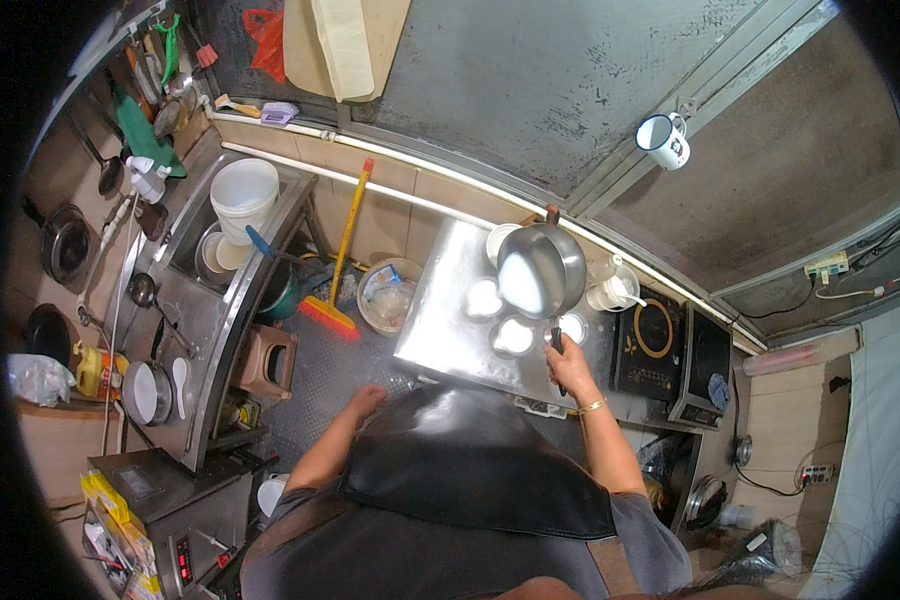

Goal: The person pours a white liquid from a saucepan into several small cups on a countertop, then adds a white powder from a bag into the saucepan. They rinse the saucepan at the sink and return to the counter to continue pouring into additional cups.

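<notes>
My right hand grips the dark handle of a steel saucepan. The pan is held above the stainless steel worktable, and white liquid pools on its left side, so it looks tilted that way. Below and around the pan stand small bowls with white contents: one at the left, a metal-rimmed bowl in front and another bowl partly behind the handle. No stream of liquid can be made out. My left hand hangs by the table's front left corner, no object visible in it, its fingers unclear.
White containers stand behind the pan. To the right are a tub with a white spoon and an induction cooker. On the left, a broom leans near a bin; a sink counter holds a white bucket.
</notes>
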A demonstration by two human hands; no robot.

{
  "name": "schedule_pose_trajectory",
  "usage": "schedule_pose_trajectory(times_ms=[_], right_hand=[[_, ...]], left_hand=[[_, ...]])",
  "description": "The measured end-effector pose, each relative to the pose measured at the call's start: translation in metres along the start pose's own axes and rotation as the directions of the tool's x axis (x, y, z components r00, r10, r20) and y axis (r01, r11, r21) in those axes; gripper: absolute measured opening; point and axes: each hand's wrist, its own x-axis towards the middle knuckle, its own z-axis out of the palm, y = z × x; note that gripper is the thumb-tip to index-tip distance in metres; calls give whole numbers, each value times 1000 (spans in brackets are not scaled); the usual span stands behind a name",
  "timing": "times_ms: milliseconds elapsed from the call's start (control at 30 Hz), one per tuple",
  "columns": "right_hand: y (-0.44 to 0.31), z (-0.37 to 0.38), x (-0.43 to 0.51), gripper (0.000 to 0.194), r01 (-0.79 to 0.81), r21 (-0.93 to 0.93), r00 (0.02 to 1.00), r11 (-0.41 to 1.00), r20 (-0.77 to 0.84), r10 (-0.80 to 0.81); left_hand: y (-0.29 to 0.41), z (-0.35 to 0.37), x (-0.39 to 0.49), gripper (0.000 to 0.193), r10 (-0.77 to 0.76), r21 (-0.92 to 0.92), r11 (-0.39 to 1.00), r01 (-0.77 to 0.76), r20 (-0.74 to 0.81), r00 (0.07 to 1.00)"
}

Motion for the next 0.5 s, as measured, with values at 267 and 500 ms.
schedule_pose_trajectory(times_ms=[267, 500], right_hand=[[5, -1, 1, 11, 15, -22, 1000, 1000, -10, -15], [0, 0, -1, 11, -1, 23, 1000, 1000, 24, 0]], left_hand=[[-12, -4, 13, 18, 38, -30, 999, -37, 55, 998], [-11, -1, 10, 19, -1, -28, 1000, 1, 7, 1000]])
